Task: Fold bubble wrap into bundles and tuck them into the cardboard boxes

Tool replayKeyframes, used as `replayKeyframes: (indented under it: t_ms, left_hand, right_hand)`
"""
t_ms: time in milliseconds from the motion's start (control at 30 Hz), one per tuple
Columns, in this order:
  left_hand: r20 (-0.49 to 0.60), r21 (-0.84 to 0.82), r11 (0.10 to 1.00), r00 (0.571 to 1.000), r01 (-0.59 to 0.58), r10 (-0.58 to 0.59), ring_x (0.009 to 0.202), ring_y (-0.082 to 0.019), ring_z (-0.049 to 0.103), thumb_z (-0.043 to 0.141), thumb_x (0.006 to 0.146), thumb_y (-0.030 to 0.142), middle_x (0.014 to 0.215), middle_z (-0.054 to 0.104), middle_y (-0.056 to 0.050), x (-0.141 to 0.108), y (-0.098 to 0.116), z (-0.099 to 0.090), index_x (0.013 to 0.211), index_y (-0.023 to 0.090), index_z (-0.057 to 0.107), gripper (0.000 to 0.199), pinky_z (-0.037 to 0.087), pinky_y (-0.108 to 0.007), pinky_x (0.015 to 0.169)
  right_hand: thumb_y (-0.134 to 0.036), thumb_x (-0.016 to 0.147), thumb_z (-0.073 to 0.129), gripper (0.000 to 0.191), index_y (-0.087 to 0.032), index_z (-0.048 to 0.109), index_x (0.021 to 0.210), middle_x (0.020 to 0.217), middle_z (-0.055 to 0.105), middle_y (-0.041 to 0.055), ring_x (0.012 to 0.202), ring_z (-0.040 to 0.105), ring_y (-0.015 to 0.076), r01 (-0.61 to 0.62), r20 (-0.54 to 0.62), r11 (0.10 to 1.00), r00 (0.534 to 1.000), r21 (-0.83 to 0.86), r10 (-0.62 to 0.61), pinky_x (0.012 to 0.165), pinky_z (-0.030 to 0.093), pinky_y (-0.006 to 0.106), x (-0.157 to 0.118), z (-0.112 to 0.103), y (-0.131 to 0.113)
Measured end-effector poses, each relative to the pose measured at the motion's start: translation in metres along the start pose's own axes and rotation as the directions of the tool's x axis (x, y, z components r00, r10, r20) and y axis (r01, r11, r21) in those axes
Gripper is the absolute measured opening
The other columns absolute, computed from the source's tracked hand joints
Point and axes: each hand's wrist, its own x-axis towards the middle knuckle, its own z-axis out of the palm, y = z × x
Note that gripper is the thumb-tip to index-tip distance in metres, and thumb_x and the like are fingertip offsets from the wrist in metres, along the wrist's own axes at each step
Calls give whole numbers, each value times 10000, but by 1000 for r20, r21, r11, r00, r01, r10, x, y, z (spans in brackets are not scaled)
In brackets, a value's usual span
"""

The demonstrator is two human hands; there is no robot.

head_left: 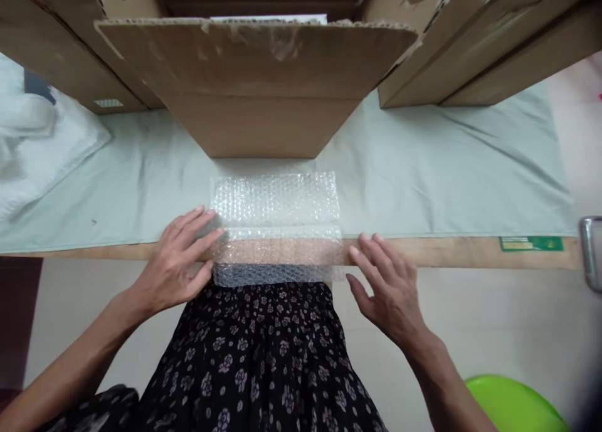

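A clear sheet of bubble wrap lies flat across the table's front edge, its near strip hanging over toward my lap. A crease or fold runs across it from side to side. My left hand rests at its left border, fingers stretched out and fingertips touching the plastic. On the other side, my right hand has its fingers spread just beside the right border, over the wooden edge; whether it touches the wrap I cannot tell. Neither hand grips anything.
An open cardboard box stands right behind the wrap, with something white inside. More cardboard boxes flank it. White packing material lies at the left on the pale green cloth. A green round stool is at lower right.
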Motion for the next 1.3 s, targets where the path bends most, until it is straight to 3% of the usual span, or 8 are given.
replayKeyframes:
  t_ms: [200, 367, 500, 600, 700, 833, 1100, 1300]
  left_hand:
    - [137, 113, 994, 990, -3, -13, 1609, -411, 294, 627, 896, 164, 1752, 286, -135, -21, -3, 6, 1669, 331, 256, 874, 333, -650, 1267]
    - [51, 100, 994, 998, -46, 41, 1605, -378, 324, 681, 918, 181, 1703, 398, -135, -12, 3, 15, 1564, 307, 450, 698, 351, -621, 1263]
    - [-108, -37, 997, 993, -61, 56, 1432, -325, 577, 662, 938, 124, 1373, 727, -106, 2, 6, 15, 1310, 270, 675, 400, 465, -566, 1179]
    - [-188, -151, 988, 980, 29, -57, 1131, -277, 743, 626, 942, 115, 1017, 818, -54, 16, 9, 13, 1088, 247, 751, 234, 559, -492, 1050]
    - [-197, -174, 971, 960, 166, -199, 913, -253, 747, 627, 937, 187, 856, 785, -49, 30, 11, 10, 900, 227, 752, 136, 597, -420, 867]
    - [-183, -135, 943, 928, 303, -324, 736, -216, 672, 598, 955, 308, 731, 717, -25, 44, 9, 10, 825, 232, 725, 197, 545, -369, 703]
    - [-182, -2, 952, 936, 307, -302, 697, -223, 632, 610, 948, 310, 724, 727, -23, 52, -5, 19, 802, 253, 700, 181, 496, -390, 703]
    - [-153, 21, 948, 938, 316, -309, 684, -234, 621, 603, 945, 305, 703, 701, -22, 52, -6, 18, 758, 255, 664, 203, 467, -394, 689]
  right_hand:
    - [-147, 932, 682, 532, -292, 611, 1439, 1588, 552, 113, 1480, 523, 322, 1, -27, 998, 1000, 67, 1, 1132, 462, 495, 9, 22, -8]
    - [-165, 967, 657, 289, -303, 747, 1204, 1425, 696, 55, 1389, 615, 283, 19, -105, 948, 994, 319, 15, 1066, 532, 480, 29, 18, -11]
    - [-180, 995, 621, 232, -271, 766, 1151, 1180, 797, 48, 1160, 742, 245, -70, -86, 882, 989, 465, 124, 979, 577, 439, 41, 7, -13]
    - [-216, 1003, 631, 152, -259, 774, 1031, 955, 806, 14, 914, 768, 213, -176, -95, 844, 962, 507, 258, 849, 585, 392, 51, 5, -15]
    - [-283, 983, 684, 98, -256, 773, 953, 870, 790, 4, 805, 742, 198, -259, -147, 828, 916, 497, 374, 781, 579, 365, 66, 12, -14]
    - [-360, 971, 704, 139, -236, 768, 967, 906, 797, 33, 839, 729, 209, -337, -234, 852, 862, 401, 451, 819, 575, 372, 86, 33, -7]
    - [-422, 986, 669, 268, -202, 722, 1131, 859, 743, 50, 855, 659, 237, -343, -258, 931, 895, 122, 363, 866, 481, 418, 100, 55, 5]
    - [-416, 998, 622, 236, -223, 716, 1096, 983, 744, 80, 999, 619, 288, -389, -115, 915, 909, 108, 400, 915, 426, 461, 104, 52, 8]
